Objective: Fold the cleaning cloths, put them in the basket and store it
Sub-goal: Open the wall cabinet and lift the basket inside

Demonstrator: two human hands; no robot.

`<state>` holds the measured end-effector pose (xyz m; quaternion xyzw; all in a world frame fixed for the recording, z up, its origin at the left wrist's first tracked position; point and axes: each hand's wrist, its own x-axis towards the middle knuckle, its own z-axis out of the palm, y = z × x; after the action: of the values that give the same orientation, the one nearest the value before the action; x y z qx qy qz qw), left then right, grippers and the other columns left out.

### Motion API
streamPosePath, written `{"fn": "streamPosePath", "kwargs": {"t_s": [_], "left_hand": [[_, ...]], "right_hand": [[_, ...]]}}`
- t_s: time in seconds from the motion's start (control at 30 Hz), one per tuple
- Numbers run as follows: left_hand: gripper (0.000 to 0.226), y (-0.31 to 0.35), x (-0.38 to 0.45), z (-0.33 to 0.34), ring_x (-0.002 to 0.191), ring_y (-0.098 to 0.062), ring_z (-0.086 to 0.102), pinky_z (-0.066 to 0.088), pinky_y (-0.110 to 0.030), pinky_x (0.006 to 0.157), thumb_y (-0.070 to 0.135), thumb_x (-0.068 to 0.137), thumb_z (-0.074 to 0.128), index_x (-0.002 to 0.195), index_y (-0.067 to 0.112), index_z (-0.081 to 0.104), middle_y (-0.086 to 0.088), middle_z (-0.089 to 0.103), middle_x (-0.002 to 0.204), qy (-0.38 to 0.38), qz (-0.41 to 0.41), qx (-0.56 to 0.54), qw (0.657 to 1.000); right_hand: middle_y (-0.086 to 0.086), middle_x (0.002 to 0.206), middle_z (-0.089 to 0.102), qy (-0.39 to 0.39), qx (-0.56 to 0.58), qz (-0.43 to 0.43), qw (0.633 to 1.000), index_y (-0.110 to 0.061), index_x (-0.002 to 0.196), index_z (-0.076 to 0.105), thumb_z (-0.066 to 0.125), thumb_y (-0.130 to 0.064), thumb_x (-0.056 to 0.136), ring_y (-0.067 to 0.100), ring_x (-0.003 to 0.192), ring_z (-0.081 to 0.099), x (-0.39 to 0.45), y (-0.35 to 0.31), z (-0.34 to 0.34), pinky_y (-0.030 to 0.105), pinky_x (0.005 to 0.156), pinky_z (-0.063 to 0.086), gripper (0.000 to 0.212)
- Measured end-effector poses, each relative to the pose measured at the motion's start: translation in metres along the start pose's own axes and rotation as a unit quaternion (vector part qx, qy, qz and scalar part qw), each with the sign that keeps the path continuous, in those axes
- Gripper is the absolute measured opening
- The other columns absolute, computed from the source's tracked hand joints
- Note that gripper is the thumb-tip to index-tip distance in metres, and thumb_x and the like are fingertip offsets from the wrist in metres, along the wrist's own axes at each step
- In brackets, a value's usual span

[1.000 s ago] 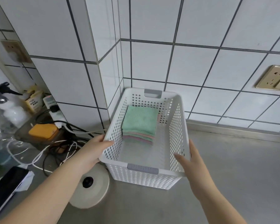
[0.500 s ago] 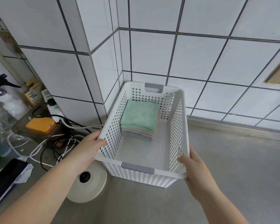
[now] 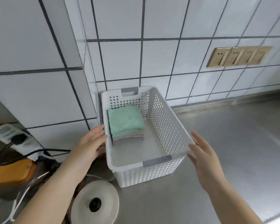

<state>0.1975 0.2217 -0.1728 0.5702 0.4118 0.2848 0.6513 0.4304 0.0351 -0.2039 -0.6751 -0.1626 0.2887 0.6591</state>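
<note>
Left hand (image 3: 89,143) touching white perforated plastic basket (image 3: 166,135) at nine o'clock; right hand (image 3: 204,157) spread at three o'clock. Folded pastel cleaning cloths (image 3: 126,125) stacked inside, steel counter (image 3: 233,143) beneath.

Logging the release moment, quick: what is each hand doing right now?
Left hand: open, fingers straight against the basket left wall.
Right hand: open, fingers spread, holding nothing, beside the basket's right corner.
</note>
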Motion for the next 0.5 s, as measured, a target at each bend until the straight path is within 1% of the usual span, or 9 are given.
{"fn": "streamPosePath", "kwargs": {"t_s": [0.07,0.13,0.17,0.2,0.23,0.3,0.4,0.43,0.5], "left_hand": [[0.035,0.001,-0.004,-0.010,0.104,0.004,0.059,0.044,-0.024,0.085,0.015,0.093,0.054,0.122,0.035,0.056,0.022,0.063,0.115,-0.033,0.021,0.017,0.999],[0.033,0.004,-0.009,-0.021,0.111,0.002,0.055,0.043,-0.028,0.094,0.018,0.093,0.055,0.122,0.034,0.056,0.019,0.059,0.122,-0.078,0.032,0.025,0.996],[0.032,0.005,-0.016,-0.026,0.112,0.001,0.054,0.043,-0.031,0.097,0.019,0.093,0.055,0.120,0.034,0.058,0.017,0.059,0.123,-0.104,0.032,0.026,0.994],[0.029,0.005,-0.025,-0.029,0.113,0.000,0.054,0.043,-0.033,0.099,0.019,0.093,0.056,0.117,0.035,0.059,0.016,0.060,0.123,-0.124,0.035,0.030,0.991],[0.028,0.005,-0.031,-0.030,0.114,0.000,0.054,0.043,-0.033,0.099,0.020,0.092,0.056,0.114,0.037,0.061,0.017,0.060,0.122,-0.135,0.043,0.030,0.989],[0.024,0.007,-0.049,-0.029,0.114,0.001,0.055,0.044,-0.032,0.098,0.022,0.092,0.058,0.107,0.039,0.064,0.019,0.063,0.117,-0.174,0.053,0.038,0.983],[0.016,0.010,-0.076,-0.013,0.113,0.001,0.056,0.043,-0.036,0.100,0.031,0.088,0.063,0.100,0.040,0.068,0.019,0.064,0.115,-0.269,0.058,0.048,0.960],[0.017,0.009,-0.090,0.000,0.113,-0.002,0.057,0.043,-0.037,0.099,0.034,0.083,0.067,0.099,0.041,0.068,0.017,0.065,0.115,-0.307,0.052,0.052,0.949],[0.026,0.007,-0.113,0.021,0.112,-0.006,0.059,0.045,-0.035,0.095,0.030,0.076,0.072,0.100,0.037,0.069,0.013,0.068,0.113,-0.365,0.044,0.046,0.929]], "right_hand": [[-0.013,0.113,0.066,0.072,0.032,-0.016,0.997,-0.036,0.112,0.060,0.052,-0.012,0.093,0.003,0.107,0.061,-0.031,0.004,0.006,0.032,0.095,0.045,0.032],[-0.006,0.118,0.063,0.140,0.072,-0.013,0.987,-0.035,0.105,0.061,0.050,-0.010,0.094,0.004,0.108,0.059,-0.066,0.006,0.014,0.036,0.096,0.045,0.029],[-0.005,0.119,0.062,0.167,0.083,-0.011,0.982,-0.034,0.105,0.060,0.050,-0.010,0.095,0.005,0.109,0.058,-0.086,0.006,0.018,0.036,0.097,0.045,0.028],[-0.005,0.120,0.061,0.177,0.083,-0.010,0.981,-0.034,0.107,0.060,0.050,-0.010,0.095,0.006,0.109,0.058,-0.108,0.005,0.020,0.036,0.097,0.045,0.028],[-0.005,0.120,0.060,0.174,0.078,-0.012,0.982,-0.035,0.108,0.059,0.051,-0.011,0.095,0.007,0.109,0.058,-0.121,0.003,0.021,0.036,0.096,0.045,0.028],[-0.006,0.122,0.059,0.194,0.065,-0.020,0.979,-0.035,0.111,0.057,0.052,-0.013,0.095,0.008,0.112,0.057,-0.160,0.000,0.018,0.035,0.097,0.045,0.027],[-0.007,0.122,0.059,0.248,0.066,-0.033,0.966,-0.033,0.114,0.057,0.055,-0.017,0.093,0.009,0.114,0.056,-0.218,0.003,0.007,0.033,0.098,0.045,0.026],[-0.007,0.121,0.060,0.272,0.066,-0.032,0.960,-0.032,0.115,0.057,0.055,-0.018,0.093,0.009,0.113,0.057,-0.242,0.006,0.000,0.031,0.096,0.045,0.026],[-0.008,0.119,0.061,0.302,0.060,-0.025,0.951,-0.027,0.124,0.054,0.055,-0.018,0.093,0.008,0.112,0.057,-0.273,0.012,-0.009,0.028,0.093,0.046,0.032]]}}
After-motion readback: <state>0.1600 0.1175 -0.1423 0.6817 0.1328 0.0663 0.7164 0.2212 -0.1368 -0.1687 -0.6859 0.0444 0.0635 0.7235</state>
